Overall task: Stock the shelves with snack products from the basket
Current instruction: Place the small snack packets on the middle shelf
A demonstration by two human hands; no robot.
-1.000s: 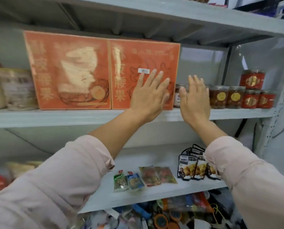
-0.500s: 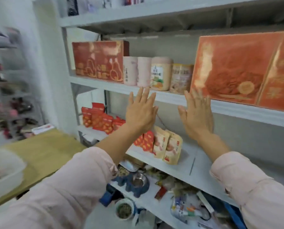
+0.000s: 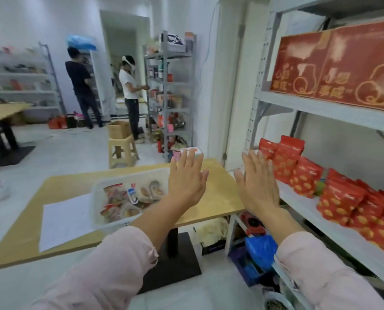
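A white basket (image 3: 97,198) with several snack packets (image 3: 124,198) stands on a wooden table (image 3: 217,191). My left hand (image 3: 187,180) hovers above the table just right of the basket, fingers straight, holding nothing. My right hand (image 3: 257,184) is raised beside it near the table's right end, also flat and empty. To the right stands a grey shelf unit (image 3: 320,206) with red snack bags (image 3: 307,175) on its middle board and red boxes (image 3: 334,68) above.
A sheet of paper (image 3: 63,220) lies on the table left of the basket. A stool (image 3: 122,151) bearing a wicker box stands beyond the table. Two people (image 3: 130,90) stand at far shelves. Blue bags (image 3: 261,249) and clutter sit under the near shelf.
My view has swung left, away from the shelf toward the table and basket. Both hands stayed raised and flat, now over the table instead of in front of the shelf.
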